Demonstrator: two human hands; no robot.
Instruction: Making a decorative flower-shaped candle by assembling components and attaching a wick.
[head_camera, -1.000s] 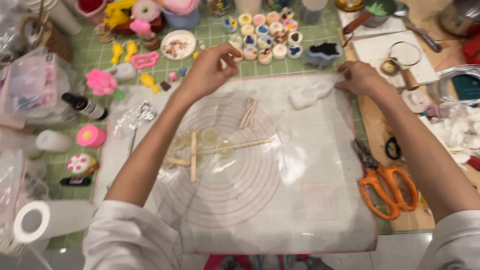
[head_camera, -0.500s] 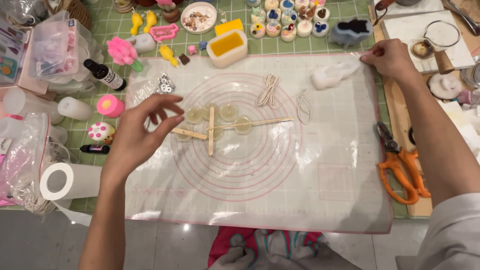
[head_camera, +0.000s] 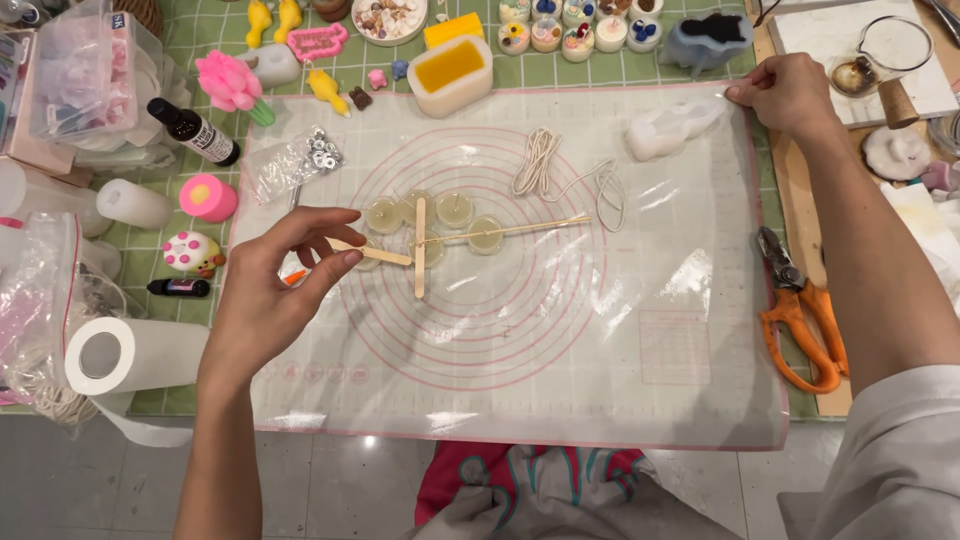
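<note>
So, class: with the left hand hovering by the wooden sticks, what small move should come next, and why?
Probably close the left hand on the near stick: its fingers sit open beside the stick's end, while the right hand pins the mat corner.

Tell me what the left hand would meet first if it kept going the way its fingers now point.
The left hand points right across the silicone mat. Its fingertips are already at the near end of a flat wooden stick; just past that lie the small round wax cups. Height above the stick is unclear.
</note>
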